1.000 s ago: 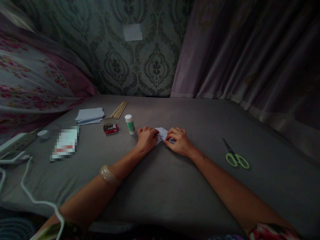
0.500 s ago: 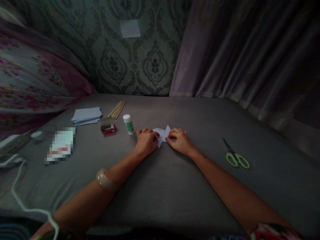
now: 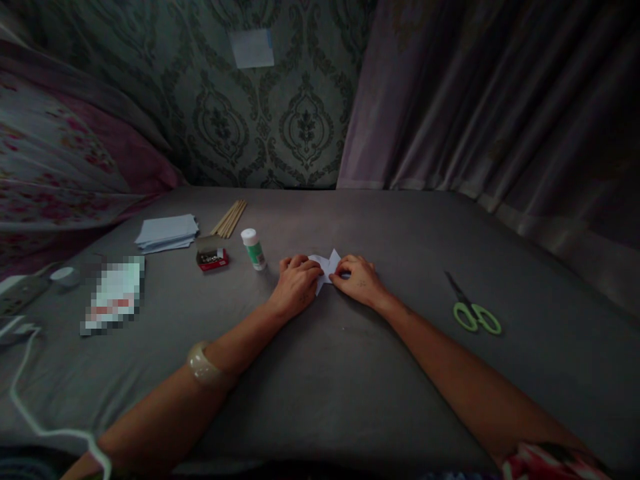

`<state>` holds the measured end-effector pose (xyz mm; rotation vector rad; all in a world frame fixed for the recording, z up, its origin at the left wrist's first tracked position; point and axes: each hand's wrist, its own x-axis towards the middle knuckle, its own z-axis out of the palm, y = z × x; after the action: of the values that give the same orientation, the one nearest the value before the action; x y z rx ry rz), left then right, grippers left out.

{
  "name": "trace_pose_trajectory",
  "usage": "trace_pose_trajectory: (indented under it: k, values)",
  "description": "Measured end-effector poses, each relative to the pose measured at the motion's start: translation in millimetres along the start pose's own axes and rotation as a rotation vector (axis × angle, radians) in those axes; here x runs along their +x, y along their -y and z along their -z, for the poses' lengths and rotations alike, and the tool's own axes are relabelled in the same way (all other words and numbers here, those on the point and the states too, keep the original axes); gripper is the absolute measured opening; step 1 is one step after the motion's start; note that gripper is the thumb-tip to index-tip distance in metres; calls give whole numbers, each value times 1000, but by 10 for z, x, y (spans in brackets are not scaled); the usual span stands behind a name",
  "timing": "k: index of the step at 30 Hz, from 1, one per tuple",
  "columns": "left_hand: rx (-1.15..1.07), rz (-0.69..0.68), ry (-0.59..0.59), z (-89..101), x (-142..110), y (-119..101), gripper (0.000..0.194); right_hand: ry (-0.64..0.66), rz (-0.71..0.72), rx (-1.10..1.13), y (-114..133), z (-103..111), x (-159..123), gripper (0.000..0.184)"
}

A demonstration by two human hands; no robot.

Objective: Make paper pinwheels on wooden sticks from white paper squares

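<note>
Between my hands, on the grey cloth, is a small white paper (image 3: 327, 268) cut or folded into pointed flaps. My left hand (image 3: 298, 283) is closed over its left part, fingers bent and pressing on it, and hides much of that side. From the right, my right hand (image 3: 357, 279) pinches an edge of the paper between thumb and fingers. A white and green glue stick (image 3: 255, 250) stands upright just left of my left hand. Green-handled scissors (image 3: 473, 310) lie to the right, apart from my right hand.
Left of the glue stick sits an open red box (image 3: 213, 259) of small metal pieces. Behind it lie wooden sticks (image 3: 230, 219) and a stack of white paper (image 3: 167, 232). At the far left are a blurred packet (image 3: 116, 293), a power strip (image 3: 23, 293) and a white cable (image 3: 45, 430).
My left hand has shifted slightly over the paper and covers more of its left side. My right hand keeps its pinch. The view has turned a little.
</note>
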<state>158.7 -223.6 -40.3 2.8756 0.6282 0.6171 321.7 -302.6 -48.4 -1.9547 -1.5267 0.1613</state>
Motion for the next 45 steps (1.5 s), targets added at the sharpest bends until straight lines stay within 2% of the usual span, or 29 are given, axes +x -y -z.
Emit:
trace_pose_trajectory:
  k: [17, 27, 33, 36, 38, 41, 45]
  values:
    - [42, -23, 41, 16, 10, -50, 30, 5, -22, -55, 36, -2, 2, 8]
    - [61, -46, 22, -28, -10, -14, 33, 23, -35, -35, 31, 5, 13, 9]
    - [51, -25, 49, 18, -3, -56, 33, 13, -27, -33, 22, 3, 10, 7]
    - [59, -23, 55, 41, -1, -80, 30, -52, 35, -57, 11, 19, -15, 7]
    - [64, -26, 53, 48, -2, -90, 28, -73, 129, -95, 7, 34, -38, 16]
    - [67, -17, 67, 56, -6, -106, 28, -36, 253, -172, 21, 58, -71, 26]
    - [71, -1, 74, 77, -8, -129, 27, 31, 333, -299, 79, 96, -96, 27]
